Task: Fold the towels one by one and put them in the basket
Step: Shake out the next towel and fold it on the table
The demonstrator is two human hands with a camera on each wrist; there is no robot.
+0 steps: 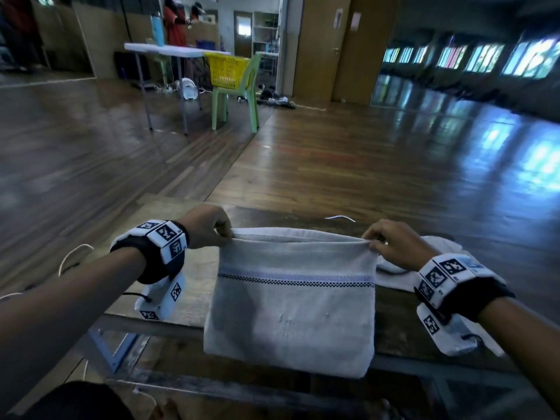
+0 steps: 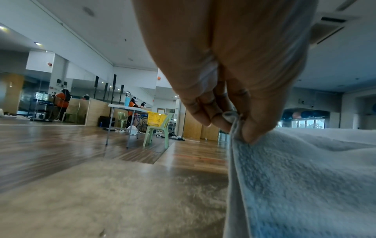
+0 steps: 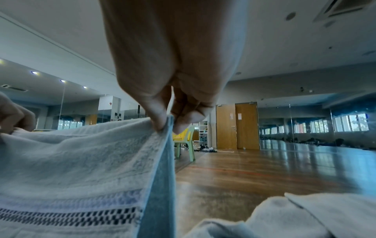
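Note:
A pale grey towel (image 1: 291,313) with a dark checked stripe hangs folded double in front of me over the wooden table (image 1: 424,322). My left hand (image 1: 224,230) pinches its top left corner (image 2: 234,122) between thumb and fingers. My right hand (image 1: 371,241) pinches the top right corner (image 3: 167,124). The lower fold hangs past the table's near edge. A second white towel (image 1: 403,268) lies crumpled on the table behind my right wrist, seen also as the white towel (image 3: 295,215) in the right wrist view. A yellow basket (image 1: 227,69) sits on a green chair (image 1: 242,95) far across the floor.
A white folding table (image 1: 169,53) with a blue bottle stands beside the chair. People stand behind it at the back. Cables and small items lie on the wooden floor near the chair. Wooden doors (image 3: 238,125) stand further right. A white cord (image 1: 72,256) trails by my left arm.

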